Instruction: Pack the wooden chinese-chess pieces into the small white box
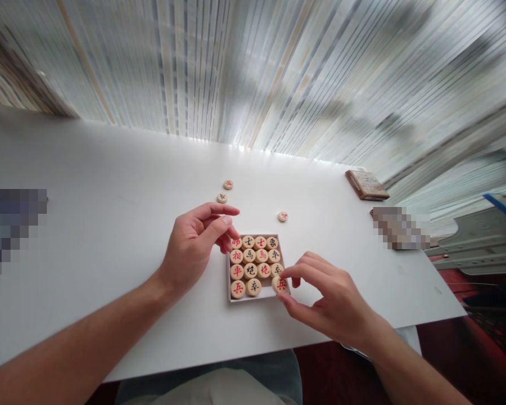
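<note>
A shallow box (228,292) in front of me holds rows of round wooden Chinese chess pieces with red and black characters. My right hand (320,281) pinches a red-marked chess piece (280,284) between thumb and index finger, at the box's near right corner. Left of that piece is a gap in the near row, beside a black-marked piece (253,287). My left hand (198,236) hovers over the far left corner, index finger stretched out and the other fingers loosely bent. It appears to hold nothing and partly covers a red-marked piece (236,243).
Beyond the box, two loose pieces, one red-marked (228,184) and one black-marked (222,198), lie on the white table (109,225). Another red-marked piece (283,216) lies farther right. A brown box (367,185) sits near the striped curtain (194,67).
</note>
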`<act>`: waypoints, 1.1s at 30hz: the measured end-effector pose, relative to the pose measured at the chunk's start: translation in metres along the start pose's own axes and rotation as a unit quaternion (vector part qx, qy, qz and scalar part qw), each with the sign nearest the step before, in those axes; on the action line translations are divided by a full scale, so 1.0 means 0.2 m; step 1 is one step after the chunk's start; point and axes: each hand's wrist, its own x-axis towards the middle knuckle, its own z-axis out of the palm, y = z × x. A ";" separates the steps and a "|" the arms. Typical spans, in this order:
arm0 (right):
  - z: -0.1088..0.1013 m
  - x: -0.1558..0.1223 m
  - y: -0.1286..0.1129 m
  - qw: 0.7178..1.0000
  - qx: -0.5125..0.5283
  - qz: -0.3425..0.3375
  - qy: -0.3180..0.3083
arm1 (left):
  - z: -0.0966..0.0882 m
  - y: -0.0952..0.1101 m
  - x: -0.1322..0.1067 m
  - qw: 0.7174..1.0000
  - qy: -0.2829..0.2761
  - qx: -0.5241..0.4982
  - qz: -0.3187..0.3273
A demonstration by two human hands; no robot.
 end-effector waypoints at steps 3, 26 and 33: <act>0.02 -0.02 -0.01 1.000 -0.007 0.003 -0.002 | -0.01 0.00 0.00 1.000 0.002 0.002 -0.003; 0.04 -0.11 0.01 0.999 -0.035 -0.026 -0.029 | 0.00 -0.01 0.01 1.000 -0.018 0.012 -0.011; 0.06 -0.11 0.01 0.992 -0.089 -0.047 -0.072 | -0.01 -0.01 0.01 1.000 -0.018 0.011 -0.009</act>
